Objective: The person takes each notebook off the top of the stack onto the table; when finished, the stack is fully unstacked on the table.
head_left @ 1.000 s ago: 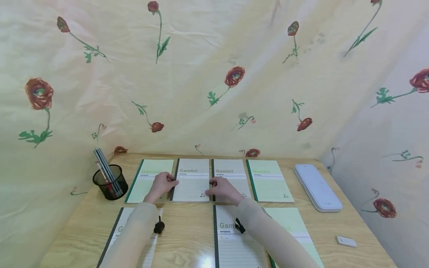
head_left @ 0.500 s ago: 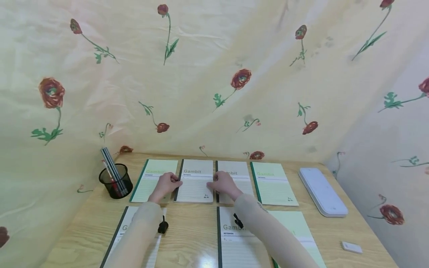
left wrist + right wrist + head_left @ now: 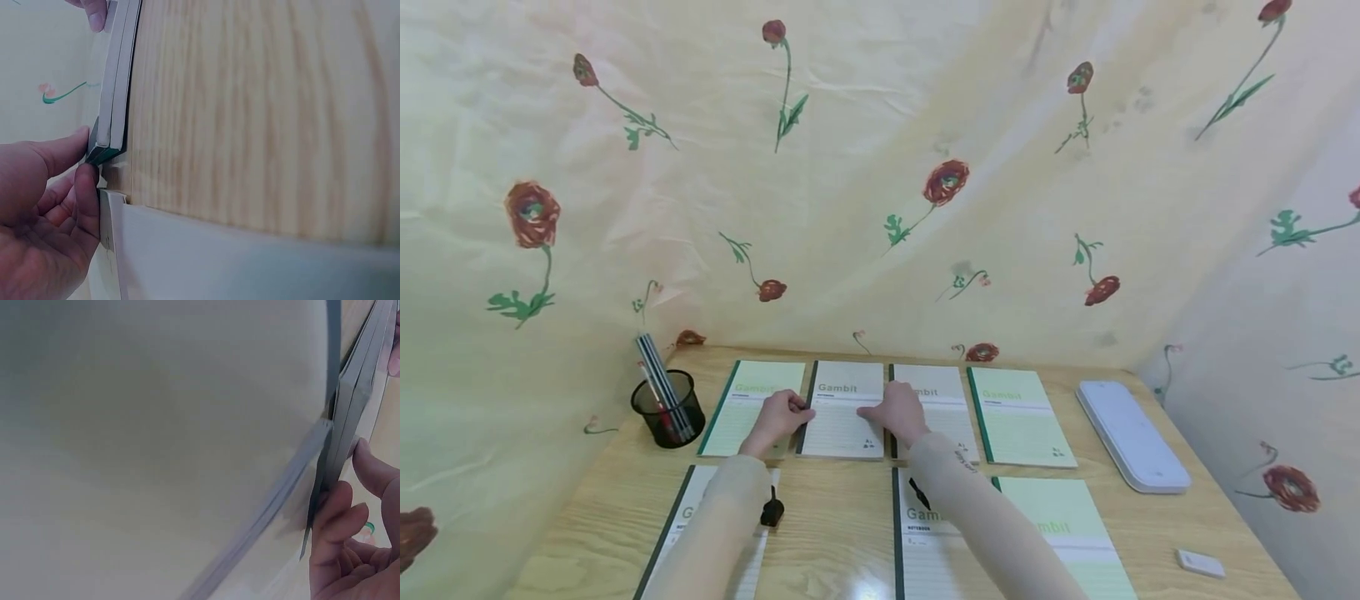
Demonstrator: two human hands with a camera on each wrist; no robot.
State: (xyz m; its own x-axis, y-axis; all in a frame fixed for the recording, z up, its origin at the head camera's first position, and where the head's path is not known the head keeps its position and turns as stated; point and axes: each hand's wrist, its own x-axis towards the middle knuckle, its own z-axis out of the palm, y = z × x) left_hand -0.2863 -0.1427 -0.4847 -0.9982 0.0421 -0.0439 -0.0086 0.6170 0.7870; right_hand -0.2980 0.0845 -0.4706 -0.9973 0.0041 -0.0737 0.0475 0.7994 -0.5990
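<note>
A white notebook with a dark spine (image 3: 842, 425) lies in the back row, between my two hands. In the left wrist view it sits on another notebook with a green spine (image 3: 112, 152), their edges nearly even. My left hand (image 3: 778, 419) holds the spine side, thumb on top and bent fingers against the edge. Opposite, my right hand (image 3: 898, 412) grips the right edge, its thumb on the cover. Right of that hand lies another dark-spined notebook (image 3: 936, 417), partly hidden by it. The left hand also covers part of a green-spined notebook (image 3: 737, 417).
A mesh cup (image 3: 681, 425) with pencils stands back left. One green-spined notebook (image 3: 1022, 417) ends the back row. Nearer lie more notebooks, dark-spined (image 3: 917, 567) and green-spined (image 3: 1090, 554), partly under the sleeves. A white case (image 3: 1131, 437) and small eraser-like block (image 3: 1200, 563) lie right.
The head view has shifted, so everything sits a little farther right. My right thumb now reaches farther onto the notebook's cover. The left hand stays at the spine side.
</note>
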